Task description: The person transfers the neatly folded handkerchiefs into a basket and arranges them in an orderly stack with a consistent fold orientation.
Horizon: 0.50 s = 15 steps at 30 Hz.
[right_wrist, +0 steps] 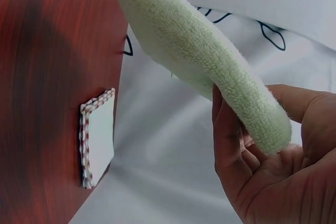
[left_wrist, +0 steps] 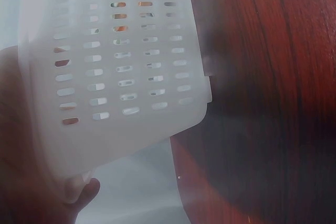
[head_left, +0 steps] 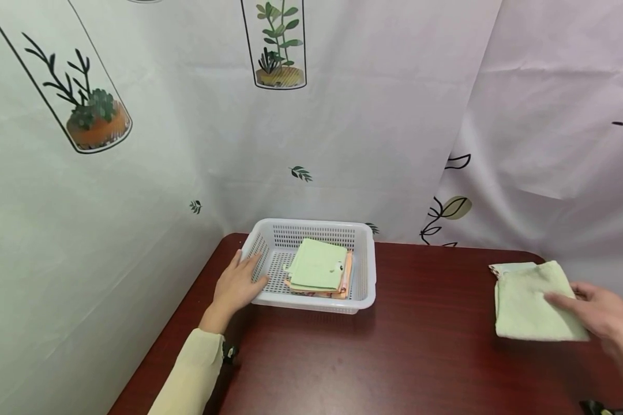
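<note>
My left hand (head_left: 239, 285) holds the left rim of a white plastic basket (head_left: 366, 288), with the thumb over the inner side. In the left wrist view the basket's slotted outer wall (left_wrist: 115, 140) fills much of the picture and hides part of that hand. Inside the basket lies a small stack topped by a folded light green towel (head_left: 316, 265), with orange-edged cloth under it. Off to the right, my right hand (head_left: 602, 308) pinches a folded pale green towel (head_left: 535, 305) between thumb and fingers, raised above the table.
Behind the held towel, another folded cloth (right_wrist: 100, 140), whitish with a red-and-white edge, lies near the table's far right edge. The dark red wooden table (head_left: 420, 346) meets printed curtains (head_left: 374, 144) at the back and left.
</note>
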{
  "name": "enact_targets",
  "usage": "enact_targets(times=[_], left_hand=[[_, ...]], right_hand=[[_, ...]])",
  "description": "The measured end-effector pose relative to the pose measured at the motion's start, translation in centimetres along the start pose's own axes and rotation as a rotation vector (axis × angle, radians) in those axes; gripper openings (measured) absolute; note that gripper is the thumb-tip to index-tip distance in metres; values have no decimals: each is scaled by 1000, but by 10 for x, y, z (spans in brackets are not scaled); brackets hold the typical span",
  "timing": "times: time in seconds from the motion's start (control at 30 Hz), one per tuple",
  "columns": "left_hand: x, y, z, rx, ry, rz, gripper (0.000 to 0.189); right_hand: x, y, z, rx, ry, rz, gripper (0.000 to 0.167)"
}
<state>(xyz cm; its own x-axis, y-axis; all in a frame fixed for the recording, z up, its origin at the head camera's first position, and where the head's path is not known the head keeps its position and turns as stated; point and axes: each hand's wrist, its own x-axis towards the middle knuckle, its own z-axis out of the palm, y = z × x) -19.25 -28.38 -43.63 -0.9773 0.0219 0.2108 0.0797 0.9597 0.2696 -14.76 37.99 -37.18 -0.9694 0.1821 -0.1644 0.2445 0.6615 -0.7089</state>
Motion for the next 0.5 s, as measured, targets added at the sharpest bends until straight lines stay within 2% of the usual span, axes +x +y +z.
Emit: enact_targets(times=[0.13, 0.5], left_hand=[[0, 0, 0, 4, 4, 6, 72], [0, 0, 0, 7, -1, 7, 72]], right_hand=[[0, -6, 3, -37, 23, -22, 66], [3, -22, 14, 63, -28, -18, 70]])
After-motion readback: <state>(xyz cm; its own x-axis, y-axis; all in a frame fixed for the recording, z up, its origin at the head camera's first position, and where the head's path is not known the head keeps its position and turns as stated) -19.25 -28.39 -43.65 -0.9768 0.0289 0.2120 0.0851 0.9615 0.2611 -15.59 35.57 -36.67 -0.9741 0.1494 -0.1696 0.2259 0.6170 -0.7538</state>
